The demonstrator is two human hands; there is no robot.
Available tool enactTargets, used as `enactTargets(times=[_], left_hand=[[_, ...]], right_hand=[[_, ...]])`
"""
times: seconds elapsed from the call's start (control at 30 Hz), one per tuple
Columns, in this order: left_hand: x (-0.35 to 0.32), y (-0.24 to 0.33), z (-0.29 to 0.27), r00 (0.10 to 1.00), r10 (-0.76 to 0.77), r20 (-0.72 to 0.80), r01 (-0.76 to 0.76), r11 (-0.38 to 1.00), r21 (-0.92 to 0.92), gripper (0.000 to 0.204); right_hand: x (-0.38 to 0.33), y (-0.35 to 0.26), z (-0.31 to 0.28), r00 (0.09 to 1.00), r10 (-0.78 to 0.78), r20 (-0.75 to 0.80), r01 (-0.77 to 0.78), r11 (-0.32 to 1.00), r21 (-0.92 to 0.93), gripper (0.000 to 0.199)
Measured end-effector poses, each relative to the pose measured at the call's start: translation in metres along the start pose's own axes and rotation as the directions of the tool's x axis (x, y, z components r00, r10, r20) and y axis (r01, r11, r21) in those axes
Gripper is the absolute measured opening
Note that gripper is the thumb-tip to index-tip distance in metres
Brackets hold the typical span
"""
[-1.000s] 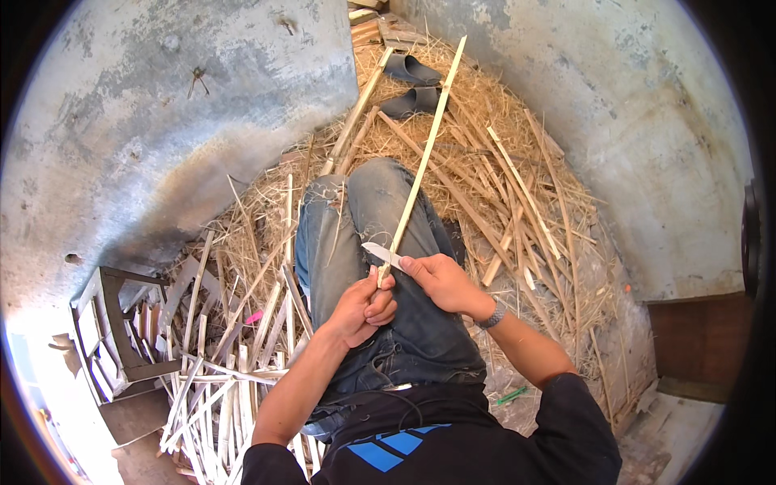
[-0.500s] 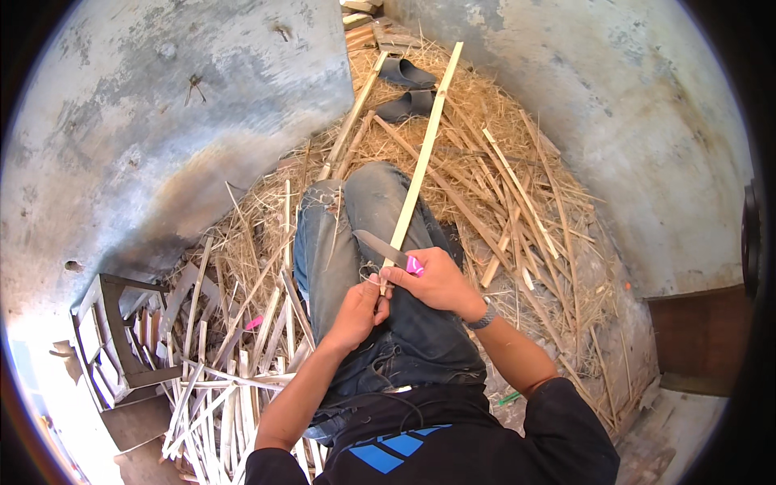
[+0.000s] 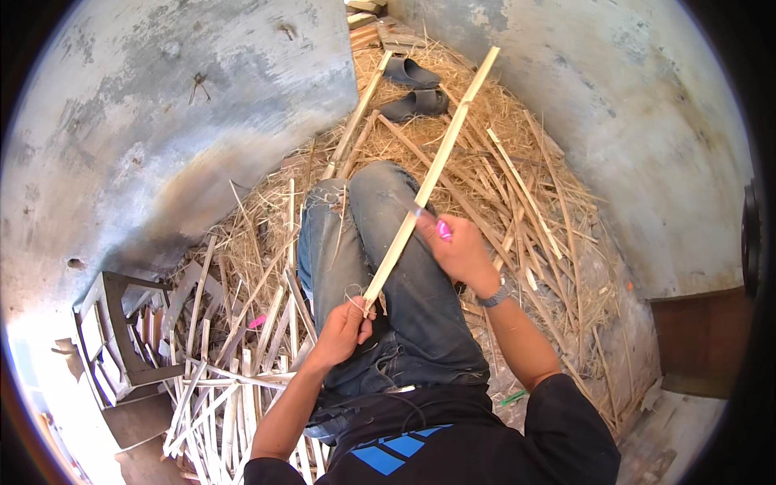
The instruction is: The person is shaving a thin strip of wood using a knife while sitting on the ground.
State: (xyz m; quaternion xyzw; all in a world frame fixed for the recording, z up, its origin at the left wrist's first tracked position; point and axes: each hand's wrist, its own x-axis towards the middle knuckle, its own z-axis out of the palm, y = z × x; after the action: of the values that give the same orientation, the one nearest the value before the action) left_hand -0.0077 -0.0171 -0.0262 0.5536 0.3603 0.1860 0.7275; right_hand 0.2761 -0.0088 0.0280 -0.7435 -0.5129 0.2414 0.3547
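Note:
A long pale bamboo strip slants from my lap up toward the far wall. My left hand grips its near end above my knee in blue jeans. Farther up the strip, my right hand is closed on a knife with a pink handle, the blade against the strip's side. A dark watch sits on my right wrist.
Straw and wood shavings cover the ground between grey concrete walls. Cut bamboo strips pile at my left beside a small wooden frame. Two dark slippers lie at the far end. A wooden board stands at right.
My right hand has slid the knife up along the strip, away from my left hand. The strip has tilted a little more to the right.

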Motion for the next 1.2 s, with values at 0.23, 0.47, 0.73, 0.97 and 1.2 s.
enactTargets(times=[0.23, 0.47, 0.73, 0.97, 1.2], left_hand=[[0.01, -0.007, 0.014, 0.998, 0.056, -0.04, -0.053, 0.996, 0.07, 0.048], [0.014, -0.004, 0.028, 0.995, 0.066, -0.078, -0.053, 0.986, 0.161, 0.046], [0.02, -0.003, 0.031, 0.999, 0.006, -0.037, -0.006, 1.0, 0.003, 0.046], [0.034, -0.002, 0.027, 0.998, -0.061, 0.016, 0.063, 0.971, -0.232, 0.045], [0.033, -0.006, 0.027, 0.991, -0.096, 0.095, 0.124, 0.927, -0.354, 0.045]], right_hand=[[-0.009, 0.033, 0.007, 0.995, -0.081, 0.055, 0.089, 0.983, -0.162, 0.058], [-0.031, 0.029, 0.0, 0.985, -0.079, 0.155, 0.094, 0.991, -0.097, 0.055], [-0.043, 0.026, -0.01, 0.969, -0.01, 0.246, 0.03, 0.997, -0.078, 0.059], [-0.065, 0.023, 0.002, 0.94, -0.057, 0.336, 0.05, 0.998, 0.031, 0.059], [-0.07, 0.022, 0.003, 0.939, -0.066, 0.338, 0.061, 0.998, 0.024, 0.058]])
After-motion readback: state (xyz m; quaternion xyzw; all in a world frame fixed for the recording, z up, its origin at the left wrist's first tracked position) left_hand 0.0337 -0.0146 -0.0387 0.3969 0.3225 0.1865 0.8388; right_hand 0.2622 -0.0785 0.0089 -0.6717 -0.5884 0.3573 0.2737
